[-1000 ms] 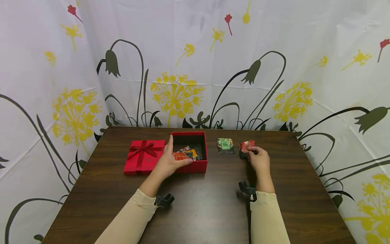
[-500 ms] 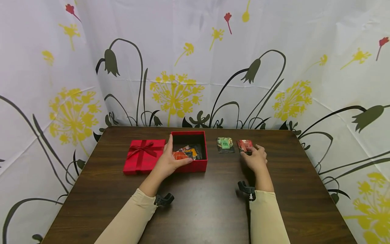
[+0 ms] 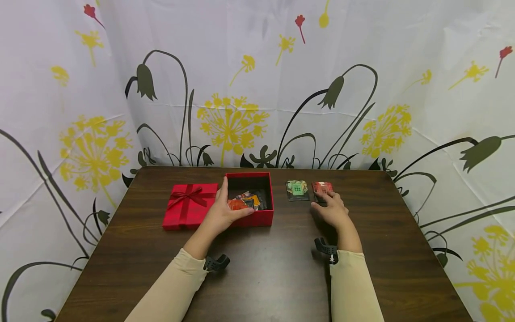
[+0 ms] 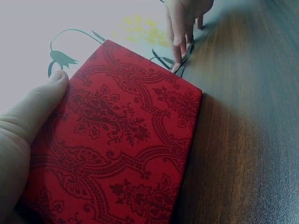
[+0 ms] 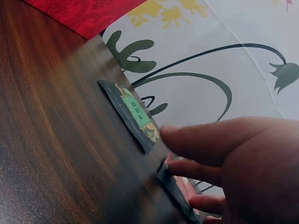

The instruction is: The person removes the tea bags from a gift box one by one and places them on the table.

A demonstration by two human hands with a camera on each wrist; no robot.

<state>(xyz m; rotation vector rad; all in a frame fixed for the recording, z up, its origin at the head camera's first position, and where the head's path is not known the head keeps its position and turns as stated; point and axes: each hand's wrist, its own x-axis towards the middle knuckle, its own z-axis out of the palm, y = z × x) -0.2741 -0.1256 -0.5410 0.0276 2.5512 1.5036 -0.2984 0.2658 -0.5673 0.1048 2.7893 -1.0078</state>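
My left hand (image 3: 222,211) grips a red gift box (image 3: 263,219) at its left side, the thumb over the front rim. Several small colourful packets (image 3: 252,199) lie inside the box, partly behind the hand. In the left wrist view the patterned wall of the box (image 4: 117,135) fills the middle, with the thumb along its edge. My right hand (image 3: 334,211) hovers over or touches a red and black packet (image 3: 322,187), its fingers spread and partly covering it. To the left of that packet lies a green and black packet (image 3: 297,191), flat on the table and apart from it.
A red lid (image 3: 191,208) with a ribbon bow lies left of the box, beside my left forearm. Brown wooden table (image 3: 257,277) runs below both arms. A white curtain (image 3: 257,58) printed with flowers hangs behind the table's back edge.
My right hand has let go of the red and black packet, which now lies flat beside the green one, slightly further left. The left hand has stayed on the box.
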